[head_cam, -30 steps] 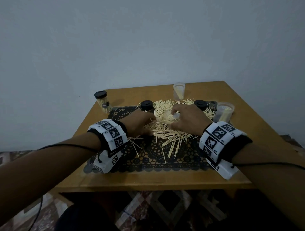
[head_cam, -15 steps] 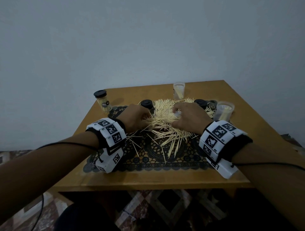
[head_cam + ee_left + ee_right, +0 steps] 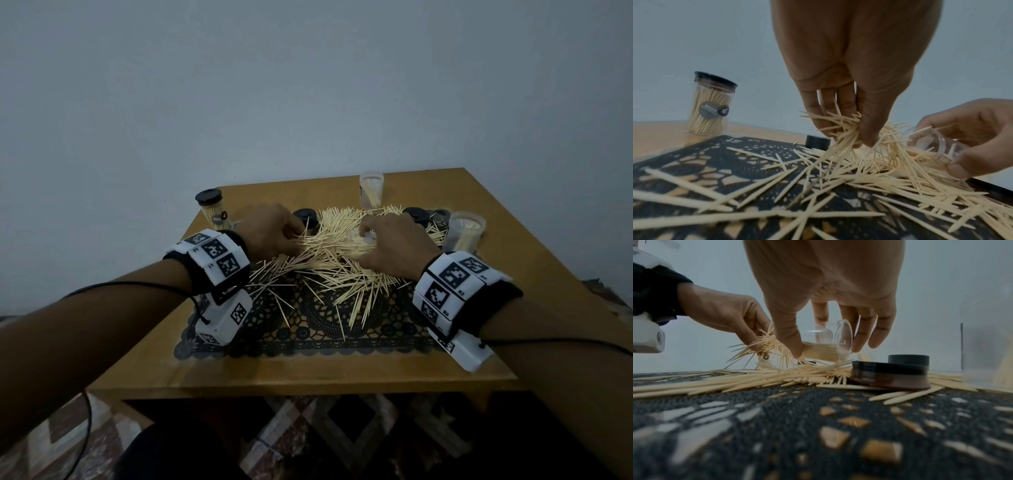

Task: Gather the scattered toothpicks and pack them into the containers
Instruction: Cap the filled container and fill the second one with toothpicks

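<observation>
Nearest to us, the front of a wooden desk (image 3: 308,373) carries a dark lace mat (image 3: 308,339), with stray toothpicks lying loose on its pattern. Both our wrists wear black bands with white marker blocks.

Just beyond, the main toothpick pile (image 3: 342,263) spreads across the middle of the mat. Our left hand (image 3: 270,236) is at the pile's left side, fingers and thumb pinched round a bristling bunch of toothpicks (image 3: 840,129) raised just above the heap; the sticks point in all directions, so we judge they would need aligning before they slide in cleanly. Our right hand (image 3: 394,250) sits at the pile's right side and grips a small clear container (image 3: 828,344), tipped on its side with the open mouth turned left toward the bunch. That tilt seems meant to let sticks be fed in lengthwise; some toothpicks already lie along its lower wall.

Farther back, black lids (image 3: 416,214) rest on the mat's far edge, one left and at least one right of the pile. At the right, an open clear cup (image 3: 466,233) stands partly filled. At the far left stands a capped jar (image 3: 214,212) packed with toothpicks, apparently finished. Farthest, near the wall, another open cup (image 3: 371,190) holds a few. Most of the pile remains to pack.
</observation>
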